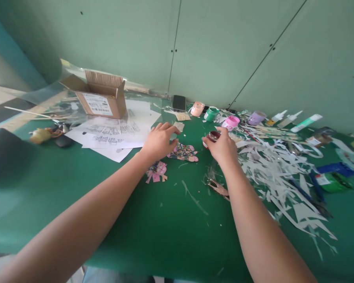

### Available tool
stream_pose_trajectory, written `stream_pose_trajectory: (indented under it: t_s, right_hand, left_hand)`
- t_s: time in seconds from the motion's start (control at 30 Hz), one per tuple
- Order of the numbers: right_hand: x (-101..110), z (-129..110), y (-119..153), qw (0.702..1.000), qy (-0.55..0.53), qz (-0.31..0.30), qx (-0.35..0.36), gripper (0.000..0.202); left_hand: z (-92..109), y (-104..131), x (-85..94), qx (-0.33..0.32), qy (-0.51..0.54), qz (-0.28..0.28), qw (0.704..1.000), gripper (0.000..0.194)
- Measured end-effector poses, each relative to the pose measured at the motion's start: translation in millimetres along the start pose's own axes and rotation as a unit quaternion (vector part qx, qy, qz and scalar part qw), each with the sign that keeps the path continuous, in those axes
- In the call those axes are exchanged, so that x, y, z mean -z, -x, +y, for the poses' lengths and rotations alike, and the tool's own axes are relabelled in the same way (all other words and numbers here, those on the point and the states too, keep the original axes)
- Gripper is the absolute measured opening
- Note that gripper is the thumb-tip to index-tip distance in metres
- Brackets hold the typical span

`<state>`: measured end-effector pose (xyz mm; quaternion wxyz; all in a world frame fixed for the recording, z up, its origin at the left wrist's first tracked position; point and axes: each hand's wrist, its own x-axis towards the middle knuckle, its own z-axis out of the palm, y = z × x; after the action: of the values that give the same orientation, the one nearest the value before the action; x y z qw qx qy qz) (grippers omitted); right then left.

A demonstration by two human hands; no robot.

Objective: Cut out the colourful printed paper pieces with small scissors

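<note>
My right hand (224,147) grips a small open jar (214,136) of dark reddish-brown paint, thumb on one side and fingers on the other. To its left, my left hand (159,142) is open with fingers apart and curved, over or beside two patterned paper cut-outs. One multicoloured cut-out (184,152) with pink ends lies by the thumb; a pink cut-out (157,172) with strip-like legs lies below the wrist, partly covered by it. Whether the left fingertips touch the table, I cannot tell. A pink hand-held punch or clipper (218,189) lies beside my right forearm.
White paper scraps (271,173) spread across the right side. Open jars of peach (197,109), green (211,114) and pink paint (231,122) stand at the back, near a phone (179,103). Printed sheets (114,137) and an open cardboard box (98,98) occupy the left.
</note>
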<state>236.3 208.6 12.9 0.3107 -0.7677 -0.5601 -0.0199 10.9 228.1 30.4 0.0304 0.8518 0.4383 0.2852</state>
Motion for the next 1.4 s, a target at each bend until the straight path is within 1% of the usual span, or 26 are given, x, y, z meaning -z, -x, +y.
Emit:
stream_pose_trajectory:
  t_s: [0.07, 0.1, 0.13, 0.2, 0.3, 0.4, 0.53, 0.6, 0.67, 0.73, 0.8, 0.87, 0.93, 0.97, 1.0, 1.07, 1.1, 1.17, 1.27, 1.33, 1.4]
  right_hand:
    - [-0.1, -1.6, 4.9, 0.995, 0.004, 0.072, 0.067, 0.048]
    - [1.7, -4.4, 8.7, 0.99, 0.002, 0.094, 0.107, 0.043]
    - [4.6, -8.2, 13.3, 0.985, -0.002, 0.096, 0.144, 0.037]
    - [11.7, -17.8, 24.0, 0.98, -0.001, 0.056, 0.189, 0.026]
    - [19.5, -31.7, 37.9, 0.979, 0.021, -0.003, 0.202, 0.021]
    - [18.2, -38.4, 44.1, 0.975, 0.013, -0.047, 0.219, 0.024]
    - [8.1, -38.7, 46.9, 0.97, 0.019, -0.106, 0.217, 0.039]
    - [4.2, -38.9, 49.0, 0.969, 0.046, -0.129, 0.205, 0.047]
    - [2.4, -39.7, 51.0, 0.969, 0.07, -0.142, 0.191, 0.049]
    - [2.2, -40.5, 52.0, 0.97, 0.075, -0.146, 0.18, 0.046]
    - [2.5, -40.5, 51.9, 0.971, 0.066, -0.144, 0.179, 0.043]
    - [2.3, -39.6, 51.2, 0.971, 0.059, -0.138, 0.183, 0.047]
    - [1.1, -38.2, 50.7, 0.972, 0.06, -0.13, 0.184, 0.05]
    - [0.3, -37.4, 50.6, 0.974, 0.062, -0.127, 0.18, 0.05]
    - [-0.5, -36.6, 50.5, 0.975, 0.064, -0.124, 0.174, 0.047]
    - [-1.8, -35.3, 50.6, 0.977, 0.066, -0.119, 0.165, 0.042]
    - [-2.1, -34.9, 50.8, 0.978, 0.065, -0.116, 0.164, 0.04]
    - [-1.9, -34.6, 51.1, 0.977, 0.066, -0.113, 0.166, 0.039]
    - [0.3, -35.5, 51.0, 0.976, 0.073, -0.128, 0.163, 0.039]
    - [2.7, -36.9, 50.2, 0.975, 0.076, -0.138, 0.158, 0.04]
    - [5.4, -38.4, 48.6, 0.975, 0.078, -0.144, 0.153, 0.036]
  left_hand:
    - [-1.2, 1.1, -1.9, 0.011, 0.016, -0.004, 1.0, 0.021]
    - [-1.5, 1.4, -2.2, 0.015, 0.035, -0.002, 0.999, 0.02]
    - [-1.8, 1.7, -2.3, 0.017, 0.056, 0.004, 0.998, 0.019]
    - [-2.0, 2.0, -2.1, 0.021, 0.102, 0.022, 0.994, 0.016]
    - [-1.0, 2.4, -3.9, 0.053, 0.179, 0.065, 0.98, 0.015]
    - [2.8, 2.9, -9.9, 0.098, 0.293, 0.103, 0.945, 0.019]
    - [14.9, 2.4, -17.9, 0.105, 0.434, 0.123, 0.886, 0.024]
    - [21.5, 0.9, -17.9, 0.107, 0.496, 0.114, 0.854, 0.027]
    - [24.9, -1.3, -14.6, 0.111, 0.548, 0.094, 0.824, 0.032]
    - [23.5, -4.0, -9.3, 0.116, 0.575, 0.075, 0.806, 0.038]
    - [17.9, -6.6, -3.2, 0.118, 0.58, 0.073, 0.803, 0.042]
    - [10.4, -8.3, 2.8, 0.12, 0.577, 0.089, 0.803, 0.044]
    - [2.8, -8.5, 8.4, 0.12, 0.568, 0.104, 0.807, 0.045]
    - [-0.8, -7.8, 10.8, 0.117, 0.561, 0.1, 0.813, 0.047]
    - [-4.1, -6.6, 12.6, 0.109, 0.552, 0.085, 0.822, 0.048]
    - [-9.6, -2.7, 14.3, 0.09, 0.535, 0.034, 0.839, 0.053]
    - [-11.6, -0.2, 13.8, 0.083, 0.531, 0.007, 0.844, 0.055]
    - [-12.9, 4.5, 10.8, 0.079, 0.532, -0.031, 0.842, 0.058]
    - [-5.1, 9.0, 3.2, 0.093, 0.557, -0.047, 0.824, 0.06]
    - [7.8, 10.2, -2.2, 0.115, 0.578, -0.039, 0.807, 0.059]
    - [25.3, 11.2, -7.5, 0.14, 0.596, -0.035, 0.79, 0.059]
